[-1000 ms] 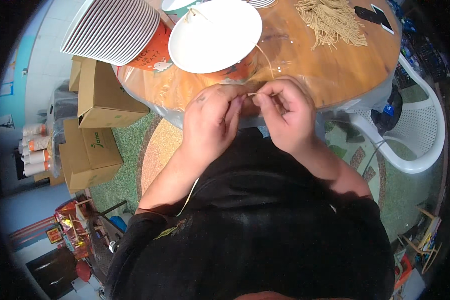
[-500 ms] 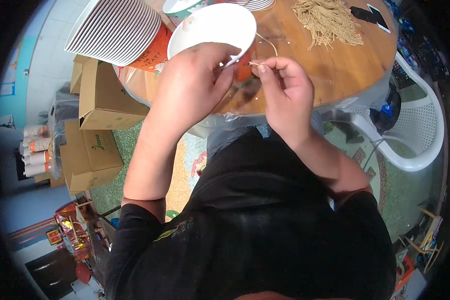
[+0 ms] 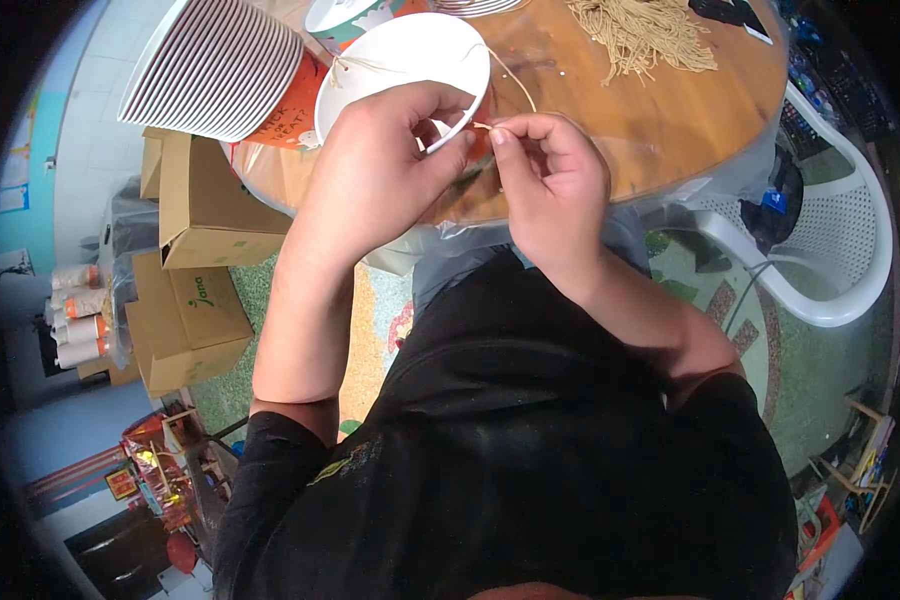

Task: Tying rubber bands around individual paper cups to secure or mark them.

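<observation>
While the white paper bucket (image 3: 400, 60) is gripped at its rim by the left hand (image 3: 385, 175), thumb and fingers clamped over the edge, a thin tan string (image 3: 510, 80) is pinched between thumb and forefinger of the right hand (image 3: 550, 185), right beside the rim. So both hands are closed on something, and they're nearly touching each other. The bucket is held tilted over the near edge of the round wooden table (image 3: 660, 130), mouth toward the camera. A stack of striped buckets (image 3: 215, 65) is lying on its side just to the left, and a pile of loose tan strings (image 3: 645, 35) is spread further back on the tabletop. Brown cardboard boxes (image 3: 190, 250) are seen on the floor at left, a white plastic chair (image 3: 840, 250) at right.
</observation>
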`<move>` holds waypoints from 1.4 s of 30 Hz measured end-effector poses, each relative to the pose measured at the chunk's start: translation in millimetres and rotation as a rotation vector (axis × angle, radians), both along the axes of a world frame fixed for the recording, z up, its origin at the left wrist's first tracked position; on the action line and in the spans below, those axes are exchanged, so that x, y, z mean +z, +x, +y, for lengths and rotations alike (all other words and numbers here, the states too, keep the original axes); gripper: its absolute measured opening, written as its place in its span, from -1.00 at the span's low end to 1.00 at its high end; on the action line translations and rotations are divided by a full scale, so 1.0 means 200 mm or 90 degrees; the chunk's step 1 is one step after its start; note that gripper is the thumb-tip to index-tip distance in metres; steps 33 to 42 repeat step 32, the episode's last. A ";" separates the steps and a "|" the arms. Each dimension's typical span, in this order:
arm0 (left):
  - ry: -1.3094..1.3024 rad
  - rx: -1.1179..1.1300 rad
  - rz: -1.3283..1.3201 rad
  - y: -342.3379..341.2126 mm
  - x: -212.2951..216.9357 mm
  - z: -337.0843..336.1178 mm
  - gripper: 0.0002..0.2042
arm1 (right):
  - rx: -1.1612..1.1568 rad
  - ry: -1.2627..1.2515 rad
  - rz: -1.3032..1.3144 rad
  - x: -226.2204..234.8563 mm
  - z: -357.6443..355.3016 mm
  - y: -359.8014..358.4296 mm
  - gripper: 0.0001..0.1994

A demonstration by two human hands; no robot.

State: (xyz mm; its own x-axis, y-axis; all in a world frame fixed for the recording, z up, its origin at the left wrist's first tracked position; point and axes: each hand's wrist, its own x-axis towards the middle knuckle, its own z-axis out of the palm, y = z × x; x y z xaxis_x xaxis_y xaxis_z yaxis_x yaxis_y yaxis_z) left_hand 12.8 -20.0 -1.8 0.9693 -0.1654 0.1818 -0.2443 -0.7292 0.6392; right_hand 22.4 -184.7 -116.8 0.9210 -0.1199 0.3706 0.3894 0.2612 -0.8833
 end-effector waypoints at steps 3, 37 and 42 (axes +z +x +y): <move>0.030 -0.009 0.039 0.00 0.05 -0.02 -0.72 | 0.010 -0.001 0.014 0.01 -0.01 0.00 -0.92; 0.039 -0.083 0.304 0.16 0.13 0.07 -0.74 | -0.035 -0.106 -0.022 0.06 0.00 0.01 -0.92; 0.039 -0.083 0.304 0.16 0.13 0.07 -0.74 | -0.035 -0.106 -0.022 0.06 0.00 0.01 -0.92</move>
